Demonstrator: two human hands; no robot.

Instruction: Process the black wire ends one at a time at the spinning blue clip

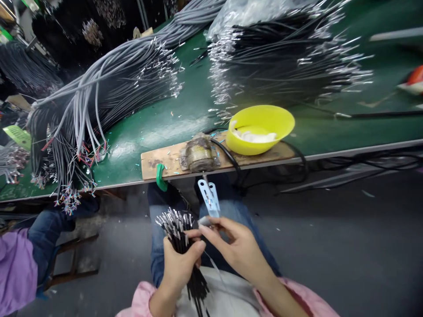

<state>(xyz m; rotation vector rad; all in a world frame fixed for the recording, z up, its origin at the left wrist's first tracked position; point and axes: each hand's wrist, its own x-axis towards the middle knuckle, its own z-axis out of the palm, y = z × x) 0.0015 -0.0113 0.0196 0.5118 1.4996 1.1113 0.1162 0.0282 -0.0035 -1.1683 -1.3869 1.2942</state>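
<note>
My left hand (181, 266) is closed round a bundle of black cables (197, 281), whose silvery stripped ends (173, 220) point up and away from me. Close beside it, my right hand (233, 244) makes a pinch with thumb and forefinger. Something grey shows at those fingertips; I cannot make out what it is. A thin pale strip (213, 260) hangs below, between the hands. Just beyond the fingers, a light blue plastic piece with slots (209, 196) sits on the shaft of a small worn motor (199, 152).
The motor is on a wooden board (155, 160) at the table edge, with a green clamp (161, 176). A yellow bowl (277, 121) holds white bits. Grey cables (109, 61) and black cables (274, 57) cover much of the green table (191, 88). Another person's purple garment (18, 268) shows at left.
</note>
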